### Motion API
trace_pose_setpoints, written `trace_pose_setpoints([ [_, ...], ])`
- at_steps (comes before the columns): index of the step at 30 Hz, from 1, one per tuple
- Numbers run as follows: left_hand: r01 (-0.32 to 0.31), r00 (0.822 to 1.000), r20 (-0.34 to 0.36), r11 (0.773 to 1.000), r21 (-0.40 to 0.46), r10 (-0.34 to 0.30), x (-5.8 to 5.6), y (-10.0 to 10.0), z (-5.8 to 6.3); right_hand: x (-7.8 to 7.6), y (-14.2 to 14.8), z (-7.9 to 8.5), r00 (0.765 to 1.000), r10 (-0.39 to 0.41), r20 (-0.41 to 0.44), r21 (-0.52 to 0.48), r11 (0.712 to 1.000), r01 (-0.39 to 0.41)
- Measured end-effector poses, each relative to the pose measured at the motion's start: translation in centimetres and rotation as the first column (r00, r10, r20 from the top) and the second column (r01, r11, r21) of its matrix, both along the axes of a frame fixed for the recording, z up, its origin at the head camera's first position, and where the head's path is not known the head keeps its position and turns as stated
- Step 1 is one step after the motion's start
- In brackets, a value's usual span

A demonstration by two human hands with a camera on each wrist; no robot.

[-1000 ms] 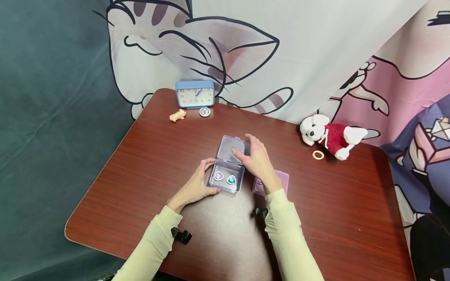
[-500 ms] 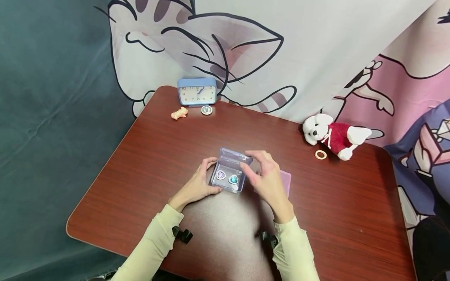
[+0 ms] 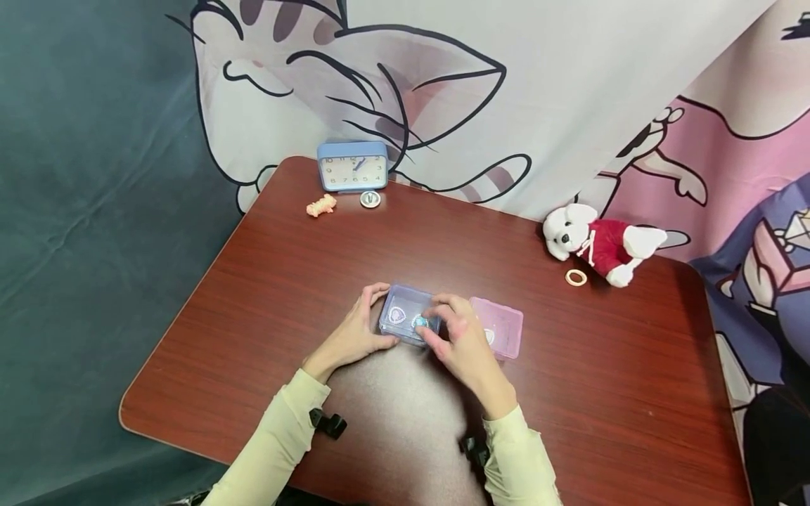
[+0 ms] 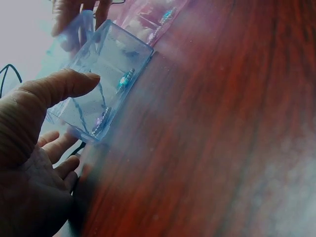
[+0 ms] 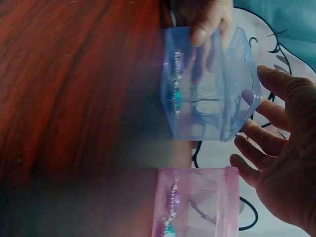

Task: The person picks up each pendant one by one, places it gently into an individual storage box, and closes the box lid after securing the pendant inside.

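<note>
A clear bluish plastic box stands on the table with its hinged lid tilted nearly down over it. Inside lie a purple heart-shaped gem piece and a teal gem piece, both with sparkly rims. My left hand grips the box at its left side, thumb on the front wall and fingers behind. My right hand has its thumb and fingertips against the lid's edge, fingers loosely bent. Right of it sits a pink translucent box, with gem pieces seen through its wall in the right wrist view.
At the back stand a blue alarm clock, a small peach-coloured figure and a round silver piece. A white plush dog in red lies back right, beside a pale ring. A printed curtain hangs behind the table.
The box's lid has swung from laid back to nearly down. My right hand has come forward and down with it, uncovering more of the pink box. My left hand keeps its place.
</note>
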State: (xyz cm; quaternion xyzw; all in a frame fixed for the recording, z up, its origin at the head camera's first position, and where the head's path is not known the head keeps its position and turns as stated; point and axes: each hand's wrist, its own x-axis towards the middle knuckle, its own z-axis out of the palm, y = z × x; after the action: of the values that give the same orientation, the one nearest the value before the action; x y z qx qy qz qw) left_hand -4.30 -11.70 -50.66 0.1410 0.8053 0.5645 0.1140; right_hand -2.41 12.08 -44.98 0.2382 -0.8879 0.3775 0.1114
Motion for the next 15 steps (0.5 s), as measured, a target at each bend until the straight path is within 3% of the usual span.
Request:
trace_pose_setpoints([
  [6, 0.003, 1.0, 0.0, 1.0, -0.016, -0.003, 0.09, 0.0, 0.04, 0.04, -0.18, -0.73, 1.0, -0.02, 0.018, 0.065, 0.998, 0.019],
  [15, 0.012, 1.0, -0.006, 1.0, -0.013, -0.012, -0.01, -0.07, 0.01, -0.12, -0.36, -1.09, 0.998, -0.041, 0.055, 0.059, 0.998, 0.038],
])
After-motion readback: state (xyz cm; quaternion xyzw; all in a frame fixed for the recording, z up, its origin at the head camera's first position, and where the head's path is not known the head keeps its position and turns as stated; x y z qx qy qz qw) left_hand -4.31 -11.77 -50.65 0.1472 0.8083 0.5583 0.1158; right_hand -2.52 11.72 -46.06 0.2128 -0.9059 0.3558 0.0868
